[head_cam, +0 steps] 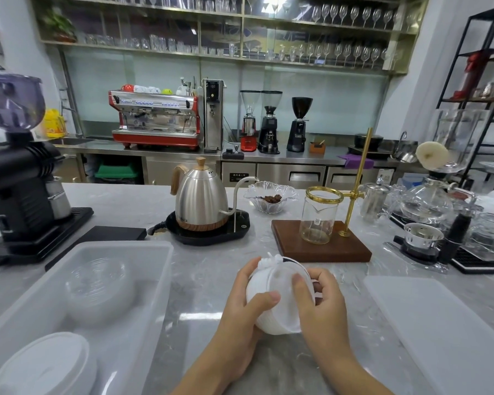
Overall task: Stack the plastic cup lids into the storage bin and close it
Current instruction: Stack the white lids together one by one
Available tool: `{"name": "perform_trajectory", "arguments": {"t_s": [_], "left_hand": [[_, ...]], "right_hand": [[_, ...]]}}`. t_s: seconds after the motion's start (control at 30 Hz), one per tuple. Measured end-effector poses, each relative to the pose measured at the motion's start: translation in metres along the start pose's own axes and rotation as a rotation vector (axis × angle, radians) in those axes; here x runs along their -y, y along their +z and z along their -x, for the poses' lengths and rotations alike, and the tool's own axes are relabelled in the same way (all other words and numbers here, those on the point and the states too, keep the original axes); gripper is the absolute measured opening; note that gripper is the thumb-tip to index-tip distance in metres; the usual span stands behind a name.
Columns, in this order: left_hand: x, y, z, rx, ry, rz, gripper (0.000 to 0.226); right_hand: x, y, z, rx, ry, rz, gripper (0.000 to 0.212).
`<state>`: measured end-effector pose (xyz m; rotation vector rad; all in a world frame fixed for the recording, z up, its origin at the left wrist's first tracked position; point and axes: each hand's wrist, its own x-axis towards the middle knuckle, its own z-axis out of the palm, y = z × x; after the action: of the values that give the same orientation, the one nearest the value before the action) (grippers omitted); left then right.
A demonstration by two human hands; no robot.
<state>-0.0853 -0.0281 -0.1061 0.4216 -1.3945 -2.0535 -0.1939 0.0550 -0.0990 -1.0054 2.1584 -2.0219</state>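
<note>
Both hands hold a white stack of plastic cup lids (278, 292) wrapped in a plastic bag with a knot at its top, above the marble counter in the middle. My left hand (247, 302) grips its left side and my right hand (320, 297) grips its right side. The open translucent storage bin (143, 252) stands at the left. Inside it lie a stack of clear lids (99, 286) at the back and a stack of white lids (49, 363) at the front. The bin's flat lid (445, 326) rests on the counter at the right.
Behind my hands stand a steel gooseneck kettle (201, 201) on its black base and a wooden pour-over stand (322, 243) with a glass jar. A black grinder (20, 189) sits far left. Glassware and a siphon brewer (428, 201) crowd the right.
</note>
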Motion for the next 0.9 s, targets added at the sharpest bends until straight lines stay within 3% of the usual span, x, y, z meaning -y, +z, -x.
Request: {"name": "perform_trajectory", "arguments": {"t_s": [0.13, 0.2, 0.47, 0.77, 0.9], "left_hand": [[0.002, 0.000, 0.000, 0.011, 0.022, 0.006, 0.084], [0.002, 0.000, 0.001, 0.006, 0.044, -0.008, 0.082], [0.005, 0.001, 0.002, -0.040, 0.124, -0.182, 0.077], [0.005, -0.005, -0.005, -0.082, 0.129, -0.101, 0.063], [0.008, -0.008, -0.007, -0.098, 0.135, -0.067, 0.064]], "right_hand": [[0.003, 0.006, 0.008, 0.139, -0.035, 0.020, 0.041], [0.004, 0.007, 0.009, 0.193, -0.052, 0.009, 0.049], [0.005, 0.007, 0.011, 0.232, 0.026, -0.006, 0.046], [0.001, 0.007, 0.001, 0.305, 0.141, -0.121, 0.029], [0.009, 0.004, 0.001, 0.339, 0.190, -0.211, 0.037]]}}
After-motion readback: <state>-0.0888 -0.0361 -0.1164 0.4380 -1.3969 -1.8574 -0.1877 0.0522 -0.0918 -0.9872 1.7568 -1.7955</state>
